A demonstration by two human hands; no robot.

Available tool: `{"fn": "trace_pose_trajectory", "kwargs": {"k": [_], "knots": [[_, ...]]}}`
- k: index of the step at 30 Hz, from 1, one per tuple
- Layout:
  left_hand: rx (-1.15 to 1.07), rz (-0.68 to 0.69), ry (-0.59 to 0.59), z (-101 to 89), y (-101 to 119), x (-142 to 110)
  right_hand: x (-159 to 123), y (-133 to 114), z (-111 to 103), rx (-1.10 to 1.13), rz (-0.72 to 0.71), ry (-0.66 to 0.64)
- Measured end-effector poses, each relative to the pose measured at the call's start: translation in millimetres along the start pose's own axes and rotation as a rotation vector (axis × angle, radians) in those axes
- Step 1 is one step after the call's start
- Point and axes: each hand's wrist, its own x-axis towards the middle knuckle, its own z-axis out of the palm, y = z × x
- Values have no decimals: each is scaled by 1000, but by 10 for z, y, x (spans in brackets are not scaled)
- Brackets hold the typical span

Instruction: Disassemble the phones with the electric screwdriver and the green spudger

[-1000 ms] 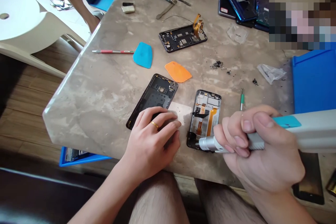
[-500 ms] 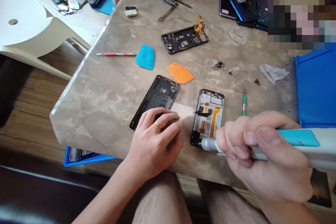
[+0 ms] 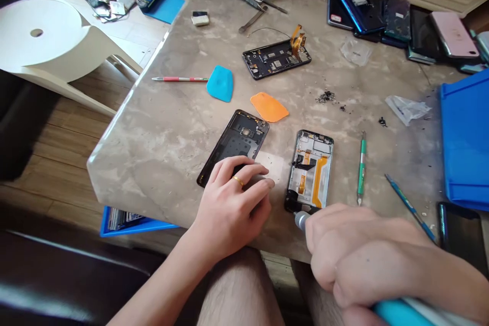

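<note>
My left hand [image 3: 235,209] rests palm down with slightly bent, parted fingers over the lower end of a black phone back cover [image 3: 248,135]. Nothing shows in its grasp. To the right lies an opened phone [image 3: 311,142], with silver metal and orange flex cables exposed. My right hand [image 3: 367,257] is wrapped round a white and teal electric screwdriver [image 3: 301,220]. Its grey ribbed nose is at the opened phone's lower left corner; whether the bit touches is too small to tell. Most of the screwdriver body is hidden by the hand.
Orange [image 3: 269,107] and blue [image 3: 220,83] pry pieces lie beyond the cover. Farther back is another opened phone [image 3: 277,59]. Small screws [image 3: 325,97], a green pen-like tool [image 3: 361,168], a blue one [image 3: 410,208] and a blue bin [image 3: 464,142] are on the right.
My right hand has turned over, knuckles up, and the screwdriver's rear now points down toward me. Its nose stays near the phone's lower corner. The whole view has shifted slightly; my left hand stays put.
</note>
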Motion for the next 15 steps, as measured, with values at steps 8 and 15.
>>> {"fn": "trace_pose_trajectory", "kwargs": {"k": [8, 15], "knots": [[0, 8, -5, -8, -13, -17, -15, -22, 41, 13, 18, 18], [13, 18, -13, -6, -19, -17, -14, -148, 153, -50, 222, 293]]}}
